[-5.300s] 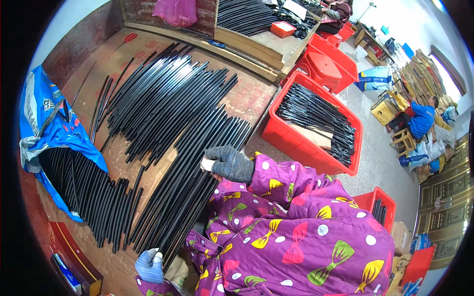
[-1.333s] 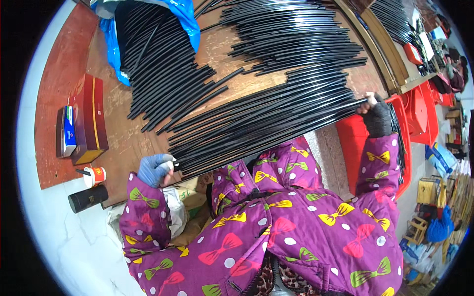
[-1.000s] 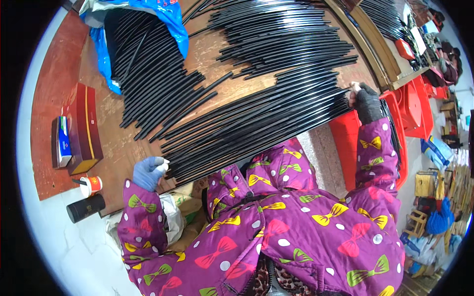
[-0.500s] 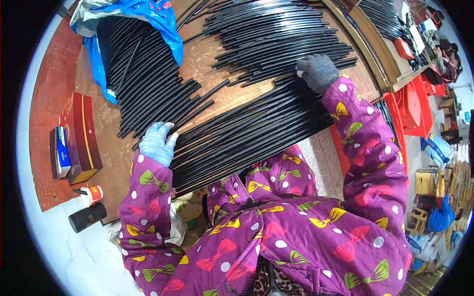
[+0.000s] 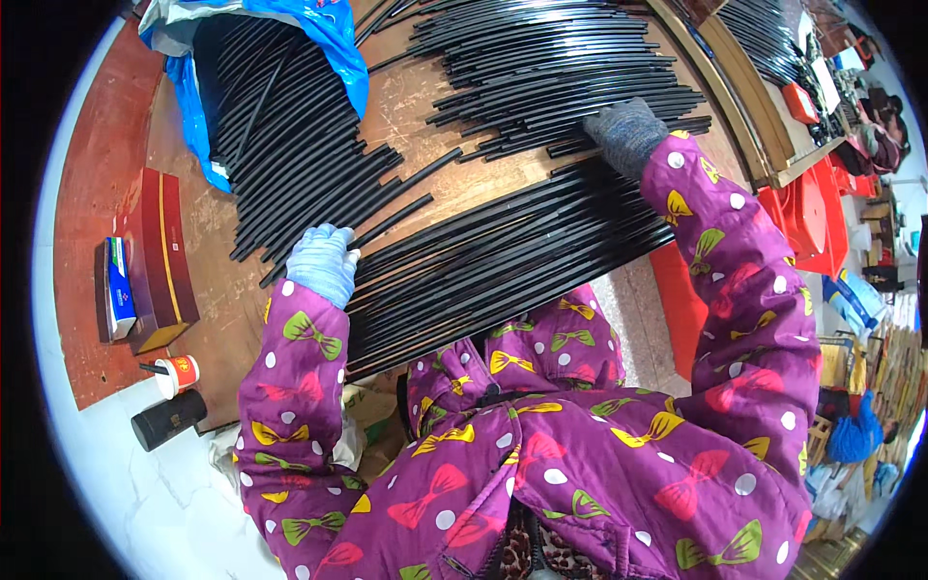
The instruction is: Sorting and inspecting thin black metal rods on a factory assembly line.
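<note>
A wide layer of thin black rods (image 5: 483,275) lies side by side along the near edge of the table, between my two hands. My left hand (image 5: 325,263), in a light blue glove with bare fingertips, is at the left ends of these rods. Its fingers are bent and close together; what they hold, if anything, is hidden. My right hand (image 5: 623,133), in a dark grey glove, rests over the right ends, between this layer and a second pile of black rods (image 5: 551,68) farther back. Its fingers are mostly hidden from view.
At the far left a blue plastic bag (image 5: 354,82) lies open around more rods (image 5: 309,164). A dark red box (image 5: 162,261), a small blue-and-white box (image 5: 120,290), a paper cup (image 5: 178,375) and a black cylinder (image 5: 169,420) stand left. Red stools (image 5: 810,213) are right.
My left hand has moved slightly up, its fingers closer together. My right hand has shifted slightly right, and the near rods' left ends sit a little farther right.
</note>
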`<action>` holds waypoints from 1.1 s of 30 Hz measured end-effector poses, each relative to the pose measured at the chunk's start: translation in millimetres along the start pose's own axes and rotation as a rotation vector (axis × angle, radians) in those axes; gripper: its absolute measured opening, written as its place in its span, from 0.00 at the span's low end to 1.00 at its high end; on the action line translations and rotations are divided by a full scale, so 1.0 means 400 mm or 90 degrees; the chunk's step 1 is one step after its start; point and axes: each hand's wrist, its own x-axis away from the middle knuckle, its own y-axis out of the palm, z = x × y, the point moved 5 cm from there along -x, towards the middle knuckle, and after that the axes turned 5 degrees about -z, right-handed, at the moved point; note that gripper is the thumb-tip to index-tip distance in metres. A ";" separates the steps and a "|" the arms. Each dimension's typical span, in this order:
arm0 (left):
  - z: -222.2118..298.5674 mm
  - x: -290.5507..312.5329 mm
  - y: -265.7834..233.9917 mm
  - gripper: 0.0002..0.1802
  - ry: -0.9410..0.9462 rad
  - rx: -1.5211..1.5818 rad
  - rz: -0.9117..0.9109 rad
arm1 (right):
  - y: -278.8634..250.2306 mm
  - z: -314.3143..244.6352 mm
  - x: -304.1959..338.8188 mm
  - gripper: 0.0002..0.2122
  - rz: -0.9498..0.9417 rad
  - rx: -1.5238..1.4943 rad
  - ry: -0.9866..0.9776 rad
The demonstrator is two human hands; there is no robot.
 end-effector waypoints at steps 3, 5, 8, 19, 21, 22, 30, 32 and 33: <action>0.043 -0.010 -0.029 0.13 0.016 0.019 0.024 | -0.002 0.016 0.033 0.08 0.091 0.035 -0.002; 0.043 0.011 -0.038 0.13 0.081 0.110 0.164 | 0.013 0.024 0.049 0.05 0.221 -0.002 -0.040; 0.015 0.041 -0.020 0.17 0.096 0.186 0.189 | 0.024 -0.003 0.013 0.04 0.117 -0.079 0.001; 0.096 0.126 -0.052 0.14 0.019 0.508 0.084 | -0.103 -0.213 0.219 0.13 0.341 -0.207 -0.231; 0.114 0.128 -0.062 0.13 0.024 0.500 0.070 | -0.097 -0.230 0.236 0.13 0.347 -0.220 -0.222; 0.119 0.132 -0.066 0.13 0.020 0.489 0.057 | -0.098 -0.232 0.243 0.13 0.356 -0.236 -0.220; 0.105 0.149 -0.069 0.12 0.026 0.535 0.095 | -0.077 -0.192 0.271 0.14 0.316 -0.317 -0.132; 0.117 0.154 -0.080 0.12 0.033 0.529 0.091 | -0.075 -0.203 0.273 0.14 0.304 -0.310 -0.142; 0.125 0.155 -0.088 0.11 0.046 0.501 0.091 | -0.075 -0.210 0.272 0.15 0.315 -0.318 -0.151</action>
